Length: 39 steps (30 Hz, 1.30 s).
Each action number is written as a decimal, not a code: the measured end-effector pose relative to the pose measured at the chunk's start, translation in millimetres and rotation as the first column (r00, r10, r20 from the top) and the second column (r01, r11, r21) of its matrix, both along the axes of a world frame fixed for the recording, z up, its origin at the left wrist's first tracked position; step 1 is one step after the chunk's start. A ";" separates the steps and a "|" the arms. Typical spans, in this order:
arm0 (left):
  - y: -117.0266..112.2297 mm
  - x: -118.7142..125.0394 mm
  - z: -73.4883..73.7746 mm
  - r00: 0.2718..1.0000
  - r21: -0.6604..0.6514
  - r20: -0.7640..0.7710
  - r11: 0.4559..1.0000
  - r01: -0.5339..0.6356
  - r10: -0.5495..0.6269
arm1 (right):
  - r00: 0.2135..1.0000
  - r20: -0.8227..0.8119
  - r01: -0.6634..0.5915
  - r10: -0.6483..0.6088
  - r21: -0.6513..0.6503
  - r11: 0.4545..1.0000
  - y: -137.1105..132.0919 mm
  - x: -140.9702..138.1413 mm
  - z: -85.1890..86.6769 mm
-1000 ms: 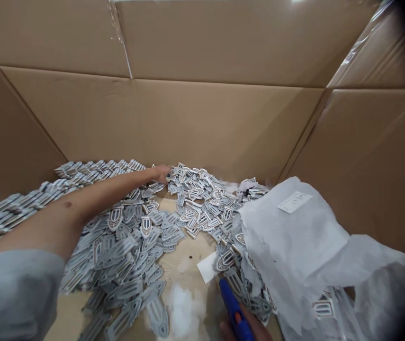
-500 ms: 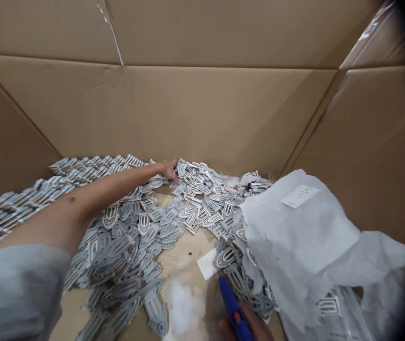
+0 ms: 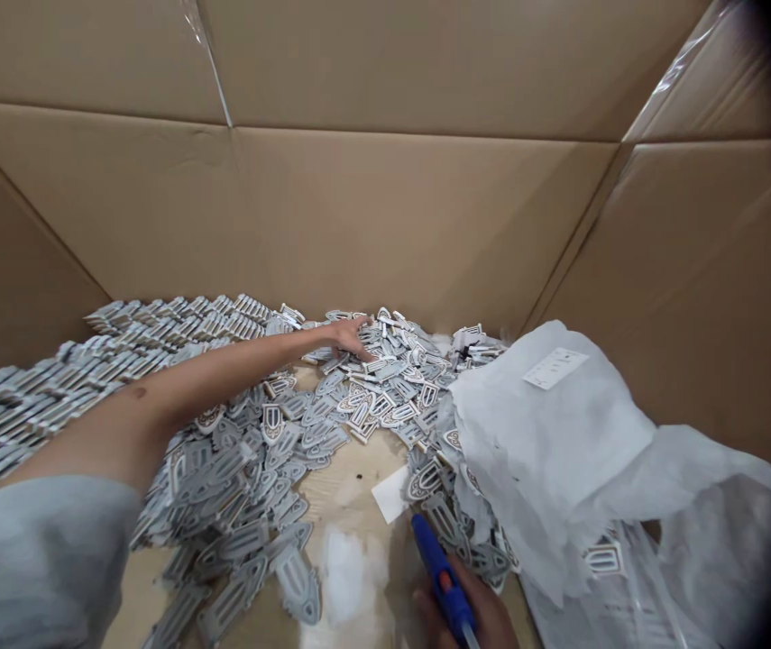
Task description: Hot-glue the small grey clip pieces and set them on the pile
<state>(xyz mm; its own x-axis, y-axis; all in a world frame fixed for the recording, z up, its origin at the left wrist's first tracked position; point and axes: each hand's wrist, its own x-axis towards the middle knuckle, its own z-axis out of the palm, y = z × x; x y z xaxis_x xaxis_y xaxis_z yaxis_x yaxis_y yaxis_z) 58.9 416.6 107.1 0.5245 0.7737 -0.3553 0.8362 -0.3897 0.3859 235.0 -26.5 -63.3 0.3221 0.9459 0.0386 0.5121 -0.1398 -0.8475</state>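
Observation:
My left hand [image 3: 350, 337] reaches far forward to the back of a heap of flat grey-and-white pointed ornament pieces [image 3: 321, 419]. Its visible fingers are spread and touch the pieces, with none seen in its grasp. Low in the view, my right hand [image 3: 486, 604] is closed around a blue glue gun [image 3: 437, 563] with an orange-red part on its body. A pale stick shows at the gun's rear end, and its tip points forward, close to a small white card [image 3: 391, 493] beside the heap.
Stacked rows of like pieces [image 3: 40, 397] fill the left side. Crumpled white wrapping [image 3: 547, 460] with a printed label [image 3: 555, 369] covers pieces at right. Tall cardboard walls [image 3: 385, 216] stand behind and at both sides. Whitish patches mark the tan base [image 3: 344, 487].
My left hand has moved to the right along the back of the heap, fingers still spread. My right hand keeps hold of the glue gun. The view has shifted slightly.

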 end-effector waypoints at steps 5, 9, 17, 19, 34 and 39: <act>-25.7 15.8 8.1 0.999 -0.041 0.000 0.999 0.035 -0.035 | 0.998 -0.059 -0.007 0.004 -0.055 0.998 4.1 -2.5 18.3; -47.1 16.1 13.9 0.995 0.090 -0.013 0.991 0.102 -0.101 | 0.996 -0.088 0.025 -0.028 -0.037 0.999 7.0 -14.0 41.0; -78.0 -14.8 30.8 0.979 0.044 -0.187 0.995 0.086 -0.076 | 0.992 -0.109 0.074 -0.070 0.035 0.997 4.7 -24.9 51.6; -90.5 -12.0 26.5 0.966 -0.051 -0.252 0.998 0.045 -0.056 | 0.993 -0.116 0.019 -0.018 0.010 1.000 5.4 -18.6 50.8; -118.8 22.3 -8.9 1.000 0.085 -0.020 0.996 0.005 -0.003 | 0.992 -0.124 0.024 -0.017 0.054 0.998 6.6 -29.5 67.5; -127.8 40.6 -14.5 0.999 0.096 -0.032 0.995 -0.002 0.005 | 0.987 -0.118 -0.107 0.109 0.022 0.994 6.4 -25.5 82.8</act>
